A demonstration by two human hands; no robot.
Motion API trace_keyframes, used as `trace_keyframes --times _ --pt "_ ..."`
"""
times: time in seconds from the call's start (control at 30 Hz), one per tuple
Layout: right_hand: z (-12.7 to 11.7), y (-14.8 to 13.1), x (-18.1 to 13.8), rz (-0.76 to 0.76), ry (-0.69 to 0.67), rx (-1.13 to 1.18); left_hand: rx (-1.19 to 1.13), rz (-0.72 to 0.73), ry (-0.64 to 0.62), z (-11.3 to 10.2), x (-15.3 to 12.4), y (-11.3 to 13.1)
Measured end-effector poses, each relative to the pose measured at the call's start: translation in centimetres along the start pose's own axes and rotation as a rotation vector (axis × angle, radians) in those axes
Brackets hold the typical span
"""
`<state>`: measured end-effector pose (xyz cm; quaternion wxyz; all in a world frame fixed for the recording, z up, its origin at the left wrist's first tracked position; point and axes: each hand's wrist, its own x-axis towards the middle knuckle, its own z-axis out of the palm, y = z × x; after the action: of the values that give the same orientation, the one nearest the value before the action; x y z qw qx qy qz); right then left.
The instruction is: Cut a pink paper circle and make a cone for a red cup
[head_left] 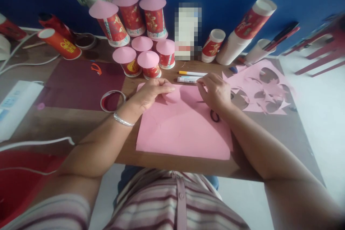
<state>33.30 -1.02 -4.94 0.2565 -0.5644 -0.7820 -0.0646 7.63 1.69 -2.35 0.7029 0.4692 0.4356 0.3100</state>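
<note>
Between thumb and fingers of my left hand is a small round pink paper piece, held over a large pink paper sheet. The fingers of my right hand are closed at the right end of a white glue stick, which lies at the sheet's far edge. Below that hand is a pair of scissors with a black handle, partly hidden. A white pen with a yellow end lies just beyond the glue stick.
Several red paper cups with pink cone tops stand at the back. Cut pink scraps lie right, near stacked paper cups and a pen cup. At left are a tape roll, orange scissors and a white power strip.
</note>
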Motion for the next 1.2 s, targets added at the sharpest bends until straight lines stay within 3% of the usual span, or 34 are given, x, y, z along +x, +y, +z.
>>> trace_keyframes --times 0.2,0.43,0.63,0.83,1.2 --pt "-2.0 0.8 0.1 0.018 -0.226 -0.127 0.006 0.043 -0.015 0.0 0.2 -0.4" --pt "-6.1 2.4 -4.0 -0.075 -0.478 -0.287 -0.002 0.075 -0.011 0.1 0.0 -0.3" --pt "-7.9 3.3 -6.1 -0.057 -0.405 -0.225 0.001 0.041 0.006 0.1 0.1 -0.3" --pt "-8.4 2.7 -7.3 0.058 -0.473 -0.258 -0.001 0.011 0.008 0.4 0.2 -0.3" --pt "-7.5 3.0 -7.5 -0.02 -0.411 -0.347 -0.022 -0.02 0.021 0.2 0.1 0.2"
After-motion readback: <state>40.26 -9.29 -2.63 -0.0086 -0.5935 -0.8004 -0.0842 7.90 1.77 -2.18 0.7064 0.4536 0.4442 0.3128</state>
